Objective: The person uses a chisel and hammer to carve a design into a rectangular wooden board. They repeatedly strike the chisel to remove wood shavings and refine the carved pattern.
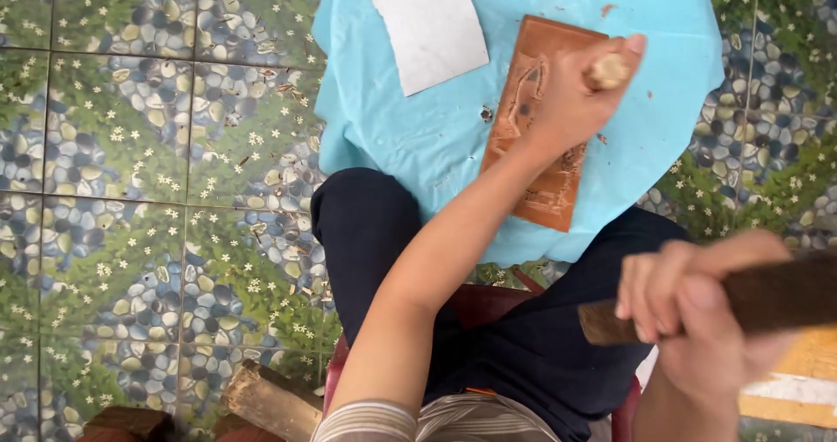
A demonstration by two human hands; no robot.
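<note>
Left hand (571, 93) grips chisel (608, 70) on wooden panel (545, 119) (right hand (697, 320) holds mallet (732, 298)).

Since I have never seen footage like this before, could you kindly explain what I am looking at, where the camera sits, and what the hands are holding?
There is no machine here: a person works with two bare hands, and the single picture comes from a camera worn on their head, looking straight down. That is why you see their own lap in dark trousers, a dark red seat and a pebble-patterned tiled floor.

In front of them is a surface covered by a light blue cloth. On it lie a reddish-brown wooden panel with carved relief and a white sheet of paper.

The left hand rests on the panel and grips a tool with a pale wooden handle; its tip is hidden. The right hand, close to the camera and blurred, holds a dark wooden block, seemingly a mallet. Pieces of wood lie on the floor.
</note>
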